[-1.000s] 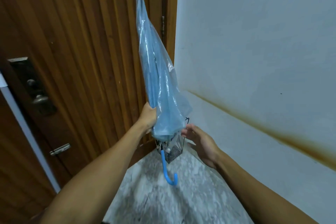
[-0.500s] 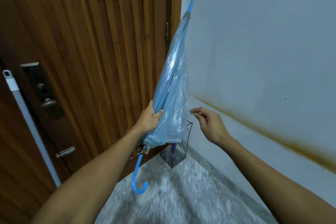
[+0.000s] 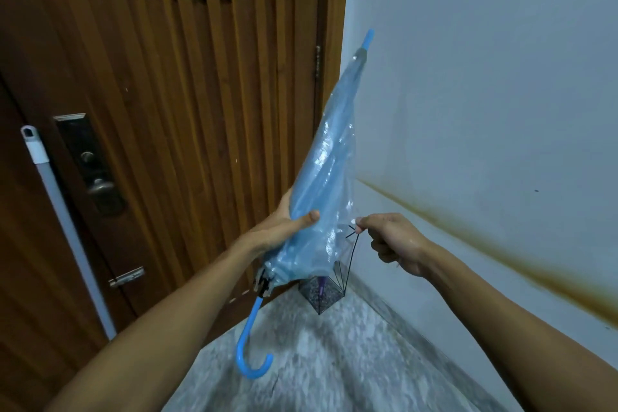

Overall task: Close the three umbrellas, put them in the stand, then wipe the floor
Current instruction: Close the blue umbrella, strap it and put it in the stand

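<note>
Head view, closed blue umbrella (image 3: 321, 184) gripped at its lower canopy by left hand (image 3: 284, 227), tip tilted toward 1 o'clock, small white piece pinched by right hand (image 3: 394, 241), wire stand (image 3: 322, 291) beyond in corner, door (image 3: 167, 110) at 10 o'clock.

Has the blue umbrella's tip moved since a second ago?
Yes. The blue umbrella has tilted: its tip swung right, from over the wooden door to over the wall.
</note>
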